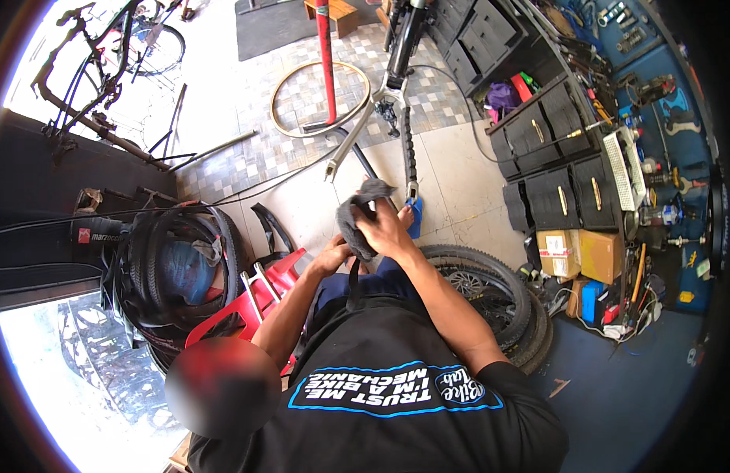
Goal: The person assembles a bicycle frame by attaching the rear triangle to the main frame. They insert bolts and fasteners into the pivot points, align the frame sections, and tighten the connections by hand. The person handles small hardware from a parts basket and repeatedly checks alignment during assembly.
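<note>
1. Minding the bicycle frame (390, 87) comes first, being the biggest thing near; it stands ahead, its pale stays (353, 140) pointing back toward the lap (389, 288); some elbow room on that side is worth having
2. Wheels (519, 303) overlap just beside the right forearm (440, 292); that arm would do well to work inward, clear of the tread
3. Red plastic chair (231, 319) sits by the left forearm (290, 315); tucking that elbow in should spare it a knock
4. Grey cloth (351, 229) is up in front of the lap, near the stays; whether it touches them cannot be told; a compact bunch, loose folds gathered in, should handle better than a trailing one
5. Right hand (383, 229) grips the cloth, wrapped over its right side; a firm but relaxed hold would let it turn without slipping
6. Left hand (331, 255) is just beside the cloth's lower edge, fingers partly curled; whether it pinches anything cannot be told; it seems best placed to steady from below
</note>
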`<move>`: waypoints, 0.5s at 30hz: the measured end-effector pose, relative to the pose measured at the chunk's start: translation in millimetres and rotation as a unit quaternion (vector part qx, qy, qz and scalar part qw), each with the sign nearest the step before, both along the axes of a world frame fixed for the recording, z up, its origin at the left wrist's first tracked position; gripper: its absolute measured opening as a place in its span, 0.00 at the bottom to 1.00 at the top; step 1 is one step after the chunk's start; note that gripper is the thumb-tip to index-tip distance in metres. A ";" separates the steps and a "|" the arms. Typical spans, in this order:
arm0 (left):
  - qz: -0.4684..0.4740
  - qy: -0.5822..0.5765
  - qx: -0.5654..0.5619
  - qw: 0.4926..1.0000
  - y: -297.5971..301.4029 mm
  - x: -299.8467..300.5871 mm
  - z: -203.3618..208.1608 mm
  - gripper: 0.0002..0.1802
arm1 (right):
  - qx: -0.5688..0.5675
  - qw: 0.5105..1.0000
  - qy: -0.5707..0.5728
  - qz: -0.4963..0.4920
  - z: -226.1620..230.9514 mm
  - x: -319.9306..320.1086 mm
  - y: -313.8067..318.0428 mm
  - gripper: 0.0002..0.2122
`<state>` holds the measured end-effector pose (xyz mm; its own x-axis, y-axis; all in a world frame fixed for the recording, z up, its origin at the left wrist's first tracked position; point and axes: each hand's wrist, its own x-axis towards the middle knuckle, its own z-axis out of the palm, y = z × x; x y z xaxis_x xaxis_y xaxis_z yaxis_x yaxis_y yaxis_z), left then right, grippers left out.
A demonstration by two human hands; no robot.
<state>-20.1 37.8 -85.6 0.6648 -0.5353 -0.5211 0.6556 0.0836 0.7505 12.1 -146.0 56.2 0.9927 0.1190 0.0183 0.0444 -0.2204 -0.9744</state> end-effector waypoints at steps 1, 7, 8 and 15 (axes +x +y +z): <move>0.004 0.019 -0.089 0.996 8.8 2.0 5.3 0.33 | -0.090 0.991 -0.093 0.014 1.8 8.8 7.7 0.33; 0.218 0.120 -0.319 0.914 47.1 27.6 57.3 0.29 | -0.155 0.983 -0.083 0.063 79.0 5.2 10.7 0.34; 0.260 0.096 -0.272 0.922 55.6 37.8 57.4 0.28 | -0.131 0.986 -0.086 0.049 78.9 2.0 3.6 0.33; 0.013 -0.097 0.105 0.990 25.8 146.9 145.8 0.18 | -0.182 0.977 -0.029 -0.104 74.6 -23.7 -59.2 0.33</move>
<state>126.8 63.6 60.2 0.7751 -0.4099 -0.4809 0.4976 -0.0730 0.8643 -11.6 -205.1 130.8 0.9945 -0.0770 0.0703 0.0151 -0.5615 -0.8273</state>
